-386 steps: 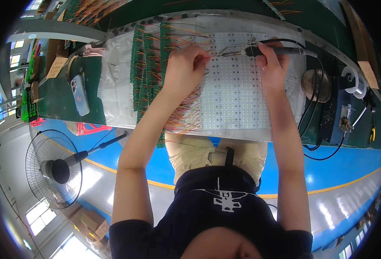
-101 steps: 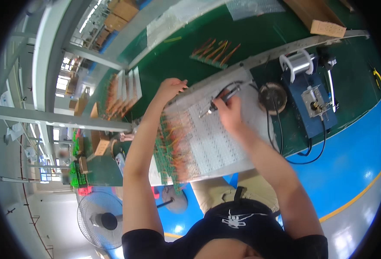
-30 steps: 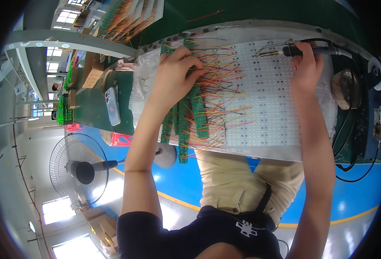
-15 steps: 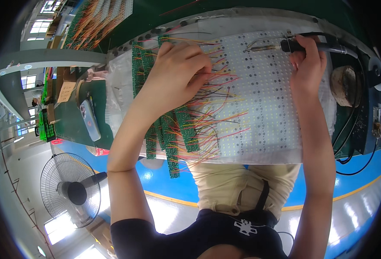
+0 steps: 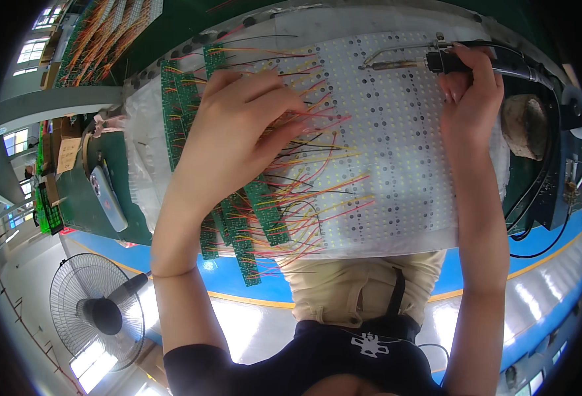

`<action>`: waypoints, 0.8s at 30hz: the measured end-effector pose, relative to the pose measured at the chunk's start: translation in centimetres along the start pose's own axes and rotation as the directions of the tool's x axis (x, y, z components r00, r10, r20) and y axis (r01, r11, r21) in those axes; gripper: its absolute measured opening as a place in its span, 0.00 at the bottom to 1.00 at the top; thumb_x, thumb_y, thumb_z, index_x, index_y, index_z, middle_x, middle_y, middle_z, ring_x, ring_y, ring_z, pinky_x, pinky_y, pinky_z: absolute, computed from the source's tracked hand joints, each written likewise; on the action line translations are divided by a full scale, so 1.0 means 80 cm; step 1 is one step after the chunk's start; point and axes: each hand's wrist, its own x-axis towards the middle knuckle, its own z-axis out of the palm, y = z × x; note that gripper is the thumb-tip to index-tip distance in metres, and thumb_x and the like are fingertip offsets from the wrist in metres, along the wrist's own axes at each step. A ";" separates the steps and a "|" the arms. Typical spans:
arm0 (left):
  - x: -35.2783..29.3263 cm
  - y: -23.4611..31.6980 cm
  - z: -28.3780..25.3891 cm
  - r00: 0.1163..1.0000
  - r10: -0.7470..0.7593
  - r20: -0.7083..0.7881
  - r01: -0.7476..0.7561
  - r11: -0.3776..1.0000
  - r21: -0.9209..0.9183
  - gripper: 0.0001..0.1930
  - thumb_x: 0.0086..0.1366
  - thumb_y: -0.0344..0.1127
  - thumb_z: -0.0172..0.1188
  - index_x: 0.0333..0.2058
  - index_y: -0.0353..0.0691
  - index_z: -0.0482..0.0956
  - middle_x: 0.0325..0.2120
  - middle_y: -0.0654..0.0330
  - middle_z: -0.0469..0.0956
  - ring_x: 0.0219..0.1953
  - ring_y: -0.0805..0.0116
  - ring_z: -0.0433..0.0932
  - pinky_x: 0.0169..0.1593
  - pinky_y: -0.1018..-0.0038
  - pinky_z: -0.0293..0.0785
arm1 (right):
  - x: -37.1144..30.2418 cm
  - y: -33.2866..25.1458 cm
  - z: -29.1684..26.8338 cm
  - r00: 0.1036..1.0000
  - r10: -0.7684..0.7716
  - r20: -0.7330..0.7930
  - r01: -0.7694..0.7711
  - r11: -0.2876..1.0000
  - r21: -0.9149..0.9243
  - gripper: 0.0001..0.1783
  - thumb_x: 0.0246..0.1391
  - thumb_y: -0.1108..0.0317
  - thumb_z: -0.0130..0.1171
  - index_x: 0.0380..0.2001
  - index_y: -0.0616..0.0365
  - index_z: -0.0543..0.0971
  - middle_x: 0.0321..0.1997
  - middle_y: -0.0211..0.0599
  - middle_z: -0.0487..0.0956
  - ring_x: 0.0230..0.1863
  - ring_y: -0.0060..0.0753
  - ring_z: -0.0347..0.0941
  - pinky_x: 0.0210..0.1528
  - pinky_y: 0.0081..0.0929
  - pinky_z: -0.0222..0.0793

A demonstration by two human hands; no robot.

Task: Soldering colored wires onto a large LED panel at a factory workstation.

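My left hand [image 5: 245,129] is over the left side of a white panel [image 5: 396,152] dotted with rows of small yellowish spots and dark round holes. Its thumb and forefinger close on thin wires [image 5: 327,117], mostly red; the exact number pinched is unclear. Beneath and beside this hand lie several narrow green circuit boards [image 5: 264,208] with red, yellow, orange and black wires fanning right across the panel. At the panel's upper right my right hand [image 5: 473,96] grips a soldering iron [image 5: 444,62]. A thin bent metal tube runs alongside its tip, which points left above the panel.
A phone [image 5: 108,198] lies on the green bench left of the panel. Right of it stand a round brownish block [image 5: 523,127] and black cables [image 5: 535,191]. More wired boards [image 5: 106,43] are at the far left. A fan [image 5: 97,313] stands lower left.
The view has shifted, so the bench and boards appear farther left. My left hand stays among the wires and my right hand still grips the soldering iron, its tip barely moved over the panel.
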 end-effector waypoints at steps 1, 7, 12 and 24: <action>-0.002 -0.003 0.000 1.000 0.014 0.007 -0.014 1.000 -0.008 0.07 0.46 0.28 0.65 0.25 0.43 0.76 0.25 0.66 0.75 0.29 0.67 0.71 0.40 0.73 0.59 | -0.001 0.000 0.001 1.000 -0.001 -0.014 0.001 1.000 0.005 0.08 0.46 0.74 0.52 0.16 0.55 0.67 0.07 0.21 0.54 0.11 0.17 0.44 0.20 0.21 0.46; -0.003 -0.005 -0.008 0.998 -0.002 0.056 0.006 0.998 -0.065 0.07 0.47 0.28 0.64 0.26 0.43 0.76 0.25 0.65 0.75 0.29 0.68 0.72 0.40 0.74 0.57 | -0.002 0.001 0.001 1.000 -0.028 0.000 0.028 0.999 -0.035 0.09 0.47 0.72 0.51 0.16 0.54 0.67 0.07 0.22 0.51 0.11 0.17 0.42 0.21 0.21 0.45; -0.007 -0.006 -0.006 0.997 -0.007 0.071 0.012 0.998 -0.067 0.06 0.48 0.27 0.62 0.26 0.42 0.75 0.24 0.65 0.76 0.28 0.68 0.72 0.40 0.74 0.57 | 0.003 0.006 -0.005 0.999 -0.030 0.021 0.030 0.999 -0.011 0.09 0.48 0.72 0.50 0.16 0.55 0.66 0.07 0.22 0.51 0.12 0.17 0.42 0.21 0.21 0.46; -0.014 0.000 -0.013 0.997 -0.068 0.020 0.070 0.987 -0.142 0.03 0.57 0.25 0.54 0.31 0.38 0.72 0.19 0.62 0.73 0.25 0.70 0.71 0.38 0.75 0.60 | 0.014 0.015 -0.018 0.999 -0.040 0.036 0.039 0.999 0.033 0.07 0.48 0.71 0.50 0.20 0.60 0.71 0.07 0.23 0.53 0.12 0.18 0.44 0.20 0.21 0.46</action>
